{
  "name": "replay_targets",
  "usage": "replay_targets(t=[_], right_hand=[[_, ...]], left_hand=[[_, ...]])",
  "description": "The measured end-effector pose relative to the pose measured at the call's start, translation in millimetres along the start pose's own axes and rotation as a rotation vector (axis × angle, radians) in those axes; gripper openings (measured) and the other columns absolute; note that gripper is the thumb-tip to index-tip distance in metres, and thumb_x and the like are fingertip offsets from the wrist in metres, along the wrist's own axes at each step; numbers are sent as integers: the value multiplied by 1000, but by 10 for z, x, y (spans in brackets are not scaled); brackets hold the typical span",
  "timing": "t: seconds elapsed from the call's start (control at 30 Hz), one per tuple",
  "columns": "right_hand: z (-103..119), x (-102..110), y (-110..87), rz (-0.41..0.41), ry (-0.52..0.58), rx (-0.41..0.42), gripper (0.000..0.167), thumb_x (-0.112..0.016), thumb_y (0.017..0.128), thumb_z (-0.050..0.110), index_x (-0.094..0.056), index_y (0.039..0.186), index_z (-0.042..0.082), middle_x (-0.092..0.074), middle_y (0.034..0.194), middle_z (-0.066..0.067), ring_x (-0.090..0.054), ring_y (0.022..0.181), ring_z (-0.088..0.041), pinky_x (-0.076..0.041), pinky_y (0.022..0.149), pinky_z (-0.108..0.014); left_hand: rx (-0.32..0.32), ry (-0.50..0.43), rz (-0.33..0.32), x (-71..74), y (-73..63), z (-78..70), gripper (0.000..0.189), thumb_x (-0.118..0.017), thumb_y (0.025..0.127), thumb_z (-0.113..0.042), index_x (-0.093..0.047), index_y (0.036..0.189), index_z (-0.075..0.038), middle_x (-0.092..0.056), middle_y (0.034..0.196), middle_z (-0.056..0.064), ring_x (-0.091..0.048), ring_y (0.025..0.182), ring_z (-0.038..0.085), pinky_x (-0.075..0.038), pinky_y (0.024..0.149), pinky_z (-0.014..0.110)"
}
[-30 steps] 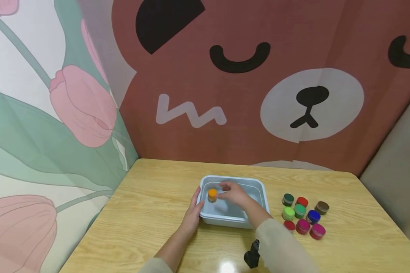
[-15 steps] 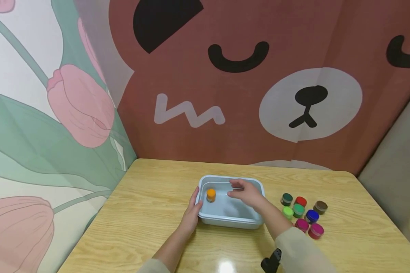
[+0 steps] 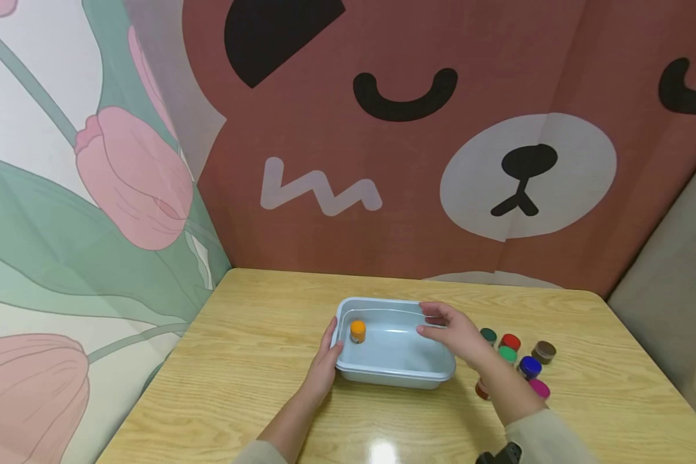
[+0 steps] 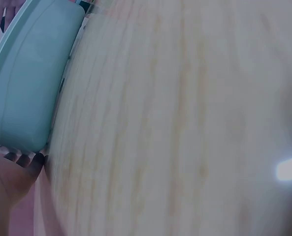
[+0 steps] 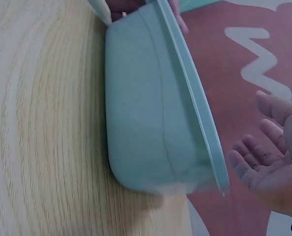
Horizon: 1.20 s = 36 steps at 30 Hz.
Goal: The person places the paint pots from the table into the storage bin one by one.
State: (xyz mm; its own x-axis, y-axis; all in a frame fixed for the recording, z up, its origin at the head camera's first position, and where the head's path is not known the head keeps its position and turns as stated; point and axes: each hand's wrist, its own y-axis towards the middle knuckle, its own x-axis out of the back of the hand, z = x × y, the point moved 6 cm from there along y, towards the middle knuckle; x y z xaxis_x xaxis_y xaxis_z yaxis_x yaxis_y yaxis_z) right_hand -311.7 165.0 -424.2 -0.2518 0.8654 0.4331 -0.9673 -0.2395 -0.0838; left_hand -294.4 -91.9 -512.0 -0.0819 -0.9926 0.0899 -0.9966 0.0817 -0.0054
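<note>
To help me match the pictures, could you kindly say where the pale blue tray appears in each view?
Head: pale blue tray, low, just right of centre.
Left wrist: tray upper left, cut off.
Right wrist: tray mid-frame, reaching the top.
Shared landmark: the left hand at one end of the tray.

You: one bare left hand, one bare right hand. Between them, one pale-blue rectangular plastic tub. Inside, nearer your left hand, one orange-lidded cylindrical jar. Beside your right hand, seven round colour-lidded jars visible.
</note>
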Motion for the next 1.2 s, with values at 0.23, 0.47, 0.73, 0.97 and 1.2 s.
replay_targets(t=[0.23, 0.47, 0.73, 0.97, 1.2], right_hand=[[-84, 302, -252, -74, -40, 27, 65, -67, 93, 31, -42, 145, 2, -46, 147, -23, -46, 133, -43, -51, 102, -47], [-307, 602, -555, -158, -113, 22, 62, -64, 95, 33, -42, 144, 3, -49, 144, -21, -54, 123, -21, -52, 91, -20], [-658, 829, -872, -220, -149, -51, 64, -63, 96, 32, -39, 146, 0, -44, 144, -26, -38, 96, 26, -47, 79, -10], [-965, 978, -1042, -279, -209, -145, 69, -63, 95, 37, -39, 146, -3, -45, 145, -22, -37, 96, 26, -46, 78, -6], [-1243, 1038, -1164, -255, -199, -267, 78, -60, 95, 45, -31, 150, -3, -31, 152, -31, -50, 121, -9, -50, 80, -11]], left_hand=[[17, 10, 9, 3, -10, 10, 57, -37, 104, -25, -20, 158, -24, -15, 166, 8, -7, 153, 37, -4, 120, 65], [12, 11, -2, 14, 14, 23, 58, -39, 103, -23, -21, 158, -23, -16, 165, 9, -10, 152, 39, -6, 120, 64], [15, 7, 5, 11, 35, 53, 58, -38, 103, -24, -19, 158, -24, -14, 166, 10, -9, 152, 39, -6, 119, 65], [5, 18, 8, 19, 20, 38, 57, -37, 104, -26, -18, 158, -24, -14, 166, 10, -9, 152, 39, -4, 119, 66], [6, 2, 25, 4, 7, 24, 57, -35, 105, -27, -17, 158, -23, -12, 166, 9, -7, 152, 39, -3, 119, 66]])
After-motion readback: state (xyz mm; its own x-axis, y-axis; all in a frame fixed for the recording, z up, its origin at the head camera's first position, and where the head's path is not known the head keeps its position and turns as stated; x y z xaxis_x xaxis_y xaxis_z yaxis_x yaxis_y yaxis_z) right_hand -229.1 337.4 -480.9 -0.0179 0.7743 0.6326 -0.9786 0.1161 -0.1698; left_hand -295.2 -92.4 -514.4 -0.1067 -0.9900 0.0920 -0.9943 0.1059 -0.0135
